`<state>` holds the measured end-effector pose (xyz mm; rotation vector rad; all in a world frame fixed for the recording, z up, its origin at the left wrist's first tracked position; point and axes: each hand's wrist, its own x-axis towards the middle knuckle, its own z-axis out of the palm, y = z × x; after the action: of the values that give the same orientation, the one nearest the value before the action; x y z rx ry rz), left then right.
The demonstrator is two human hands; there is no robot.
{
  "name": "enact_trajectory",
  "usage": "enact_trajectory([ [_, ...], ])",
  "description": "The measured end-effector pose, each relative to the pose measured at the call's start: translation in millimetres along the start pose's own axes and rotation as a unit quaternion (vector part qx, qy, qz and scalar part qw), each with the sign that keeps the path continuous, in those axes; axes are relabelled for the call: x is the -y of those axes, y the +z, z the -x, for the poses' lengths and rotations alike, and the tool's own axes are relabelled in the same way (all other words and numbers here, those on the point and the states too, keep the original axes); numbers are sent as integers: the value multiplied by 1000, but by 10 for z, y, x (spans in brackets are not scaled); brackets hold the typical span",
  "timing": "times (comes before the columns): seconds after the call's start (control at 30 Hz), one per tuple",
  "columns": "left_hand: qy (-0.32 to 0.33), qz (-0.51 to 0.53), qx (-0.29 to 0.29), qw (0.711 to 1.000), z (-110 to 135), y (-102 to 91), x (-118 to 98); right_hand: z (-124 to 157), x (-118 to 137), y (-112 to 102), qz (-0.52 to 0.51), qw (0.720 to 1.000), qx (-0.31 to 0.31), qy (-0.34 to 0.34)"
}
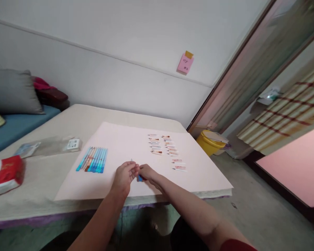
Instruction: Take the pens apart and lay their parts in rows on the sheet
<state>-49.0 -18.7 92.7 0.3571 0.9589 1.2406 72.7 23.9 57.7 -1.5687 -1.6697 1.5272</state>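
Over the near part of a white sheet (128, 139), my left hand (125, 175) and my right hand (147, 172) meet, both with fingers closed. Between them is a pen with a blue end (140, 178), which shows below my right hand's fingers. A thin pale tip pokes up past my left hand's fingertips; most of the pen is hidden. Left of my hands lies a neat row of blue and brown pens (96, 159). To the right, short printed pieces with thin dark points (178, 168) lie in two columns, too small to make out fully.
A clear plastic packet (52, 146) and a red and white package (6, 175) lie on the table's left side (42, 181). A yellow bucket (209, 143) stands on the floor beyond the right edge. A pink note (185, 63) hangs on the wall behind.
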Motion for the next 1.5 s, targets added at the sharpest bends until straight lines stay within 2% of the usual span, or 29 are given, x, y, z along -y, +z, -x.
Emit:
enact_trajectory([
  [0.07,-8,-17,-24,1000,-57,-10,90,110,-93,-131,-65,997,-10,35],
  [0.2,-21,-65,-69,995,-154,-34,266,290,-232,-285,-175,983,15,42],
  [0.27,-18,-75,-30,997,-172,-41,308,347,-265,-278,-261,963,49,54],
  [0.33,-11,-68,33,997,-176,-36,315,389,-272,-247,-321,942,71,66],
  [0.37,-9,-63,59,996,-180,-30,311,407,-267,-235,-330,939,75,64],
  [0.43,-9,-60,73,995,-202,-17,300,440,-253,-230,-330,940,74,53],
  [0.67,-36,-52,-1,998,-328,-28,326,534,-267,-275,-305,950,69,23],
  [0.83,0,-29,35,999,-272,-11,298,576,-298,-265,-385,915,116,33],
  [0.97,10,-19,66,998,-221,3,277,614,-270,-268,-418,895,156,5],
  [1.17,8,-19,91,996,-151,15,247,633,-217,-230,-382,916,122,-25],
  [1.37,19,-48,162,985,-65,80,281,622,-233,-197,-387,912,136,-12],
  [1.5,22,-47,118,992,-75,55,324,604,-256,-142,-319,945,66,-39],
])
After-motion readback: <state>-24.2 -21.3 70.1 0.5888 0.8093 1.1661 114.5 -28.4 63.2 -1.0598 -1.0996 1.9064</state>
